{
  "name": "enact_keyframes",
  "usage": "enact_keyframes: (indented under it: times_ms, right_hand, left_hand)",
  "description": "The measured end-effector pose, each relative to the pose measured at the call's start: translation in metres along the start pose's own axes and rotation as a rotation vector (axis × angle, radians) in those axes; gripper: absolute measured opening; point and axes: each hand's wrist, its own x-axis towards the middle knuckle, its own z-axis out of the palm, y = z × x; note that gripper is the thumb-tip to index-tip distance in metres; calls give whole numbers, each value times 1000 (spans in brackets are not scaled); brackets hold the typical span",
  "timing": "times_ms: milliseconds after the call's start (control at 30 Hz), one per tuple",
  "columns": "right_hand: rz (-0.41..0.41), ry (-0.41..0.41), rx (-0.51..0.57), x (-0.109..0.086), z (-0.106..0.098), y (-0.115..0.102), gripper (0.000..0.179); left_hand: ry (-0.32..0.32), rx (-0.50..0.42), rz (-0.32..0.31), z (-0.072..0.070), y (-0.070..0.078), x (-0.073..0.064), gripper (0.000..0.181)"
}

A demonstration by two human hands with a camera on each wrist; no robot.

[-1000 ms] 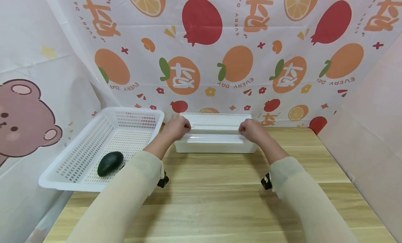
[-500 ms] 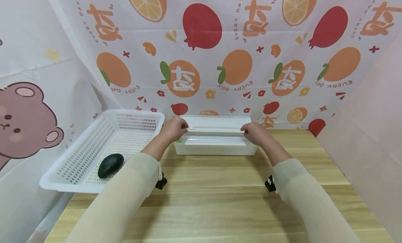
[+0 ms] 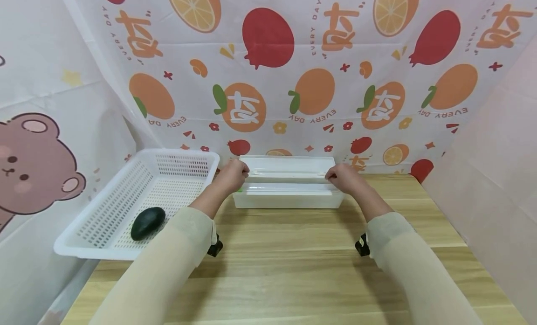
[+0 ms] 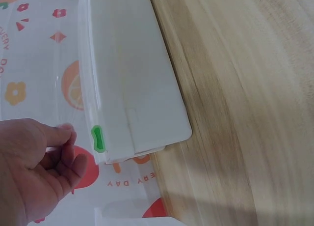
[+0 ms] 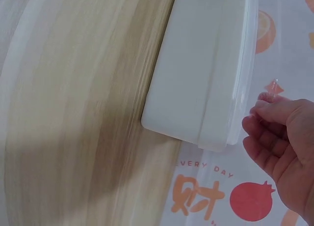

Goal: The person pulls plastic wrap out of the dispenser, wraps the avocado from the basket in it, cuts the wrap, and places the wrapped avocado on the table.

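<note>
Now both hands are up at the back of the worktop (image 3: pixel 285 273), one near each end of a long white box (image 3: pixel 288 202). The left hand (image 3: pixel 232 176) has its thumb and finger pinched together on something thin and see-through that looks like clear film (image 4: pixel 58 100). The right hand (image 3: pixel 346 178) is doing the same at the other end, with its thumb and first finger pressed together and its other fingers bent. The film is so clear that it is hard to tell just where its edges are. The box lies flat on the wood, its long front side facing the person, just below and between the two hands. Just beside the left hand's fingers, a little green piece (image 4: pixel 98 139) sits on the rim of the box, near its end. To the left of the left hand is a big white basket (image 3: pixel 63 246) full of small holes, and a dark green, egg-shaped thing (image 3: pixel 148 223) lies in it, close to the left sleeve (image 3: pixel 155 264). The right sleeve (image 3: pixel 423 273) reaches in from the other side. Beyond both hands hangs a white sheet (image 3: pixel 268 78) with oranges and red fruit on it. A brown bear picture (image 3: pixel 37 162) is on the wall, far left of the left hand.
</note>
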Motion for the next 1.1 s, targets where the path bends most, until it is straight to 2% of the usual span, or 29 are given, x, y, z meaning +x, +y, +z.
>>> enact_keyframes:
  times_ms: [133,433,767,933,1100]
  right_hand:
    - [48,-7,42,-1,2,3,23]
    - [127,35,139,-4,0,12,22]
    - [66,133,140,-7,-8,14,21]
    - [59,162,152,-8,-11,13,19]
    - [65,189,154,-8,-16,11,17]
  left_hand:
    - [22,9,5,1,-2,-1,20]
    - [50,-26,-39,0,-4,-4,22]
    - [163,-16,-3,-4,-2,-2,20]
    - [171,-46,-17,-7,-3,-2,20]
    - [168,-125,-36,-11,-2,-2,20]
